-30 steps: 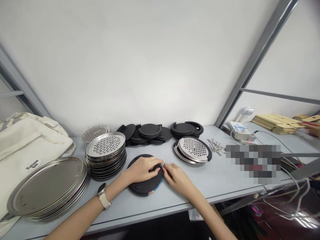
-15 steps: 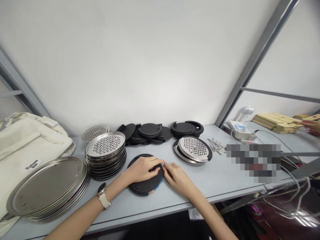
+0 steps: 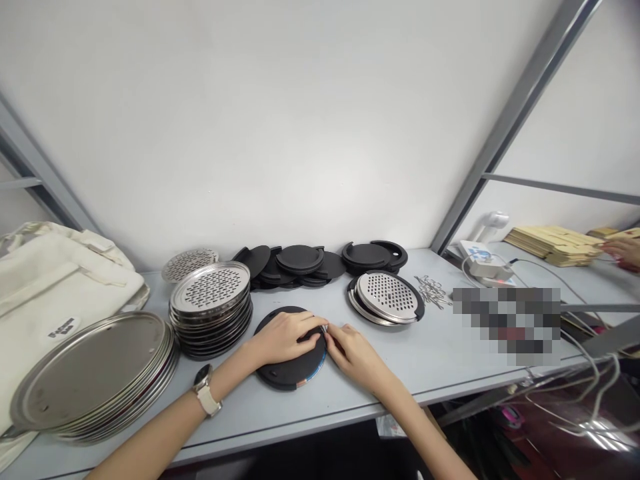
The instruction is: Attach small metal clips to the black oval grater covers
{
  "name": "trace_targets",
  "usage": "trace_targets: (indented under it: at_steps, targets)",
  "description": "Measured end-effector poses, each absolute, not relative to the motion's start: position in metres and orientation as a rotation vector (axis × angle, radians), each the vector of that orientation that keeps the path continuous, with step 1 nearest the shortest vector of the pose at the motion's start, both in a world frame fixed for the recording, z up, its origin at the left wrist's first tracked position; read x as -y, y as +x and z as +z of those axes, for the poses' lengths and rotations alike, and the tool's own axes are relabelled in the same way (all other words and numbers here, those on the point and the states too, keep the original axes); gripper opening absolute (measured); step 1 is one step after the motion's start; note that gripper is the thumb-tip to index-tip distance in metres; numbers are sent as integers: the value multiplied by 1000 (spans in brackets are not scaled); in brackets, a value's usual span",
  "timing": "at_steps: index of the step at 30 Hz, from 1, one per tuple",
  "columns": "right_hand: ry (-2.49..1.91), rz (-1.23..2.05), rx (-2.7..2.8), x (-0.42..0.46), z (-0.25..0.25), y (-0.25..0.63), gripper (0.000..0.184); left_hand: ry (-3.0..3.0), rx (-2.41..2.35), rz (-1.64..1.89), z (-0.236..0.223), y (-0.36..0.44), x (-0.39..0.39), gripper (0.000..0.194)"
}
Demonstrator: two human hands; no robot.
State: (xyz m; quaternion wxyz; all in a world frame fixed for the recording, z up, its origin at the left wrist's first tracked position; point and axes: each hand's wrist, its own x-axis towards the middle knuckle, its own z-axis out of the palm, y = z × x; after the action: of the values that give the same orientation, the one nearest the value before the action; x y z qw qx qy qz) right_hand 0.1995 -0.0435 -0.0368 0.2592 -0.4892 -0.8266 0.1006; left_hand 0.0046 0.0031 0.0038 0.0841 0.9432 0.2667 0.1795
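A cream bag (image 3: 70, 283) is lying at the left; yellowish flat pieces (image 3: 553, 245) are resting stacked near a white box (image 3: 484, 267).

Small metal piece (image 3: 324, 329) mostly hidden by fingers (image 3: 337, 339); right-side items (image 3: 510, 323) pixelated; co-worker's hand (image 3: 626, 249) cut off.

1. Pale grey counter (image 3: 425, 353).
2. Left: cream fabric bag (image 3: 75, 273), stack of metal trays (image 3: 95, 377).
3. Just beside the trays: stack of perforated discs (image 3: 213, 310).
4. Middle: black disc (image 3: 285, 373) near the front; overlapping black pieces (image 3: 300, 260) behind.
5. Right: black-edged graters (image 3: 387, 298), scattered wire clips (image 3: 433, 291), white device (image 3: 483, 260).
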Motion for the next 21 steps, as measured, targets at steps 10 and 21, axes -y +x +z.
trace_targets:
  at_steps: [10,21]
  targets:
    - [-1332,274,2249,44,-36,201,16,2792,-788,514,4,5,-4,29]
    - [-1363,281,2268,44,-33,200,19,2758,-799,530,5,7,-3,28]
